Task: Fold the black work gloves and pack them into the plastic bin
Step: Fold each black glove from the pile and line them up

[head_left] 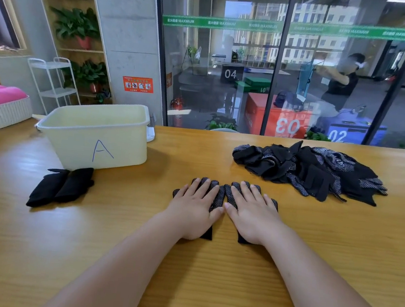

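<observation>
Wooden surface (207, 280): cream bin (97, 138), glove pile (308, 168), both hands' fingers (202, 188) spread flat on gloves (219, 198); glass wall (282, 61) behind

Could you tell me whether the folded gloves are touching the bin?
Cannot tell: in the head view the folded gloves reach the bin's base edge, with no clear gap or contact.

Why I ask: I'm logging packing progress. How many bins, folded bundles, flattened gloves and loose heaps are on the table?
Plastic bin: 1
Folded glove bundles: 2
Flat gloves under the left hand and right hand: 2
Loose glove heap: 1 (the gloves inside it cannot be counted)
Total: 6
</observation>
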Tool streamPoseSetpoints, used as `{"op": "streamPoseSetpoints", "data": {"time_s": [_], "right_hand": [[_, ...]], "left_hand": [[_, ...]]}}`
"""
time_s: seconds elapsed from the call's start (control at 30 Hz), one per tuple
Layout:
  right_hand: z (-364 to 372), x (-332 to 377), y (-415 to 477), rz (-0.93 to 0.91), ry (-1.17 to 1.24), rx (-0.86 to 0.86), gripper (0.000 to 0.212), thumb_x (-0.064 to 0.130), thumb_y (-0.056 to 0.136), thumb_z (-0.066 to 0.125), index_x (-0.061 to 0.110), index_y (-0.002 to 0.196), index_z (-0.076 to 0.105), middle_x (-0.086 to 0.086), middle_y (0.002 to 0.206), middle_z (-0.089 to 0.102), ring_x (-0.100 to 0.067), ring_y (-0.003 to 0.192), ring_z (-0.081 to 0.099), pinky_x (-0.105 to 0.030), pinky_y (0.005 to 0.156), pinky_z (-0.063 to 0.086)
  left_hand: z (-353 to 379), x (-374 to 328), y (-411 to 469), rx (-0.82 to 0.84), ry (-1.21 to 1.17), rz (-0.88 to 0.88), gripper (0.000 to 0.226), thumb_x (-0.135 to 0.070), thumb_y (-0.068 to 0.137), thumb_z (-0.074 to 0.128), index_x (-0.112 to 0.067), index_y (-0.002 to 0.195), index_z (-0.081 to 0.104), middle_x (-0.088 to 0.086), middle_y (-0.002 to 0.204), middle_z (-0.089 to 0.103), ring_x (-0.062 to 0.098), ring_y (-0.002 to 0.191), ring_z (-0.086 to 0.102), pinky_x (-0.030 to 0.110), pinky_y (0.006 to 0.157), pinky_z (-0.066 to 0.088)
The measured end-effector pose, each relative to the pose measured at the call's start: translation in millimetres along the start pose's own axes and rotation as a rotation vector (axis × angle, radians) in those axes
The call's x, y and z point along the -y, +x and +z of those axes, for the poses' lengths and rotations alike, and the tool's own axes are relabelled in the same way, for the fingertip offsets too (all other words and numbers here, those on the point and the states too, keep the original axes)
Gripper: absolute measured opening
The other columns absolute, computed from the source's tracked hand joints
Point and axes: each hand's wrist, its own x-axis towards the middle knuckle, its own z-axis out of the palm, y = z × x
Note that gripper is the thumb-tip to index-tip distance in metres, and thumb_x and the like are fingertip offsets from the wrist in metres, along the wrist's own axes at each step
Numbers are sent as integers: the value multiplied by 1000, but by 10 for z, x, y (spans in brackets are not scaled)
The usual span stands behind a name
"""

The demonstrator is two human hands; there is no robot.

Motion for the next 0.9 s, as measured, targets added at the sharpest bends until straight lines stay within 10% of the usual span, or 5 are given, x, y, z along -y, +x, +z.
{"op": "streamPoseSetpoints", "data": {"time_s": [0.37,0.7,0.8,0.9], "right_hand": [[-76,-92,-411,-113,130,-204,60,52,113,20,32,169,18,14,177,1,-7,162,-6,-39,133,1],[66,40,-453,-125,114,-164,61,54,113,21,33,170,13,13,177,0,-7,162,-6,-38,133,2],[10,-12,-567,-166,174,-256,54,52,112,32,38,164,33,21,173,19,-4,161,6,-34,130,18],[-56,-63,-681,-133,182,-403,35,42,108,49,40,139,65,26,139,51,-3,136,39,-26,97,45]], "left_hand": [[-93,97,-399,-289,-148,38,60,-51,114,28,-30,169,24,-14,177,14,10,164,-2,35,133,2],[-14,143,-502,-105,-129,56,66,-59,112,27,-31,171,17,-14,178,5,9,164,-7,37,134,1],[-49,198,-542,-258,-197,91,58,-55,111,42,-31,164,39,-16,173,26,9,163,11,35,132,13],[-110,302,-570,-496,-268,105,31,-46,105,61,-34,130,73,-20,137,64,10,134,48,38,114,42]]}}
